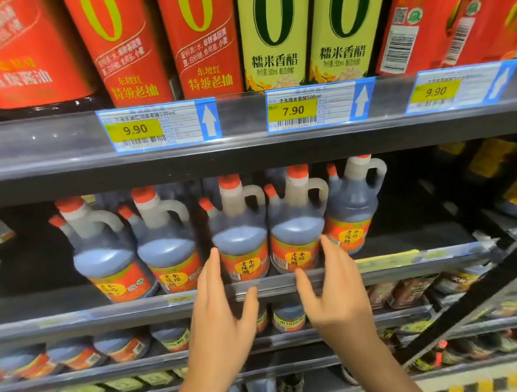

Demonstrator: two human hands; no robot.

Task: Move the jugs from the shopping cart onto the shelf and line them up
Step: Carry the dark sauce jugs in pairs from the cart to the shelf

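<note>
Both my hands, left [221, 308] and right [333, 287], fingers straight and holding nothing, flank two upright jugs [243, 242] just ahead on the shelf [385, 265].

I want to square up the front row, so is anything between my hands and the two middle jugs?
Nothing visible blocks them. The left hand and right hand are open in front of the third jug and fourth jug; only the shelf's front rail runs below the labels.
</note>
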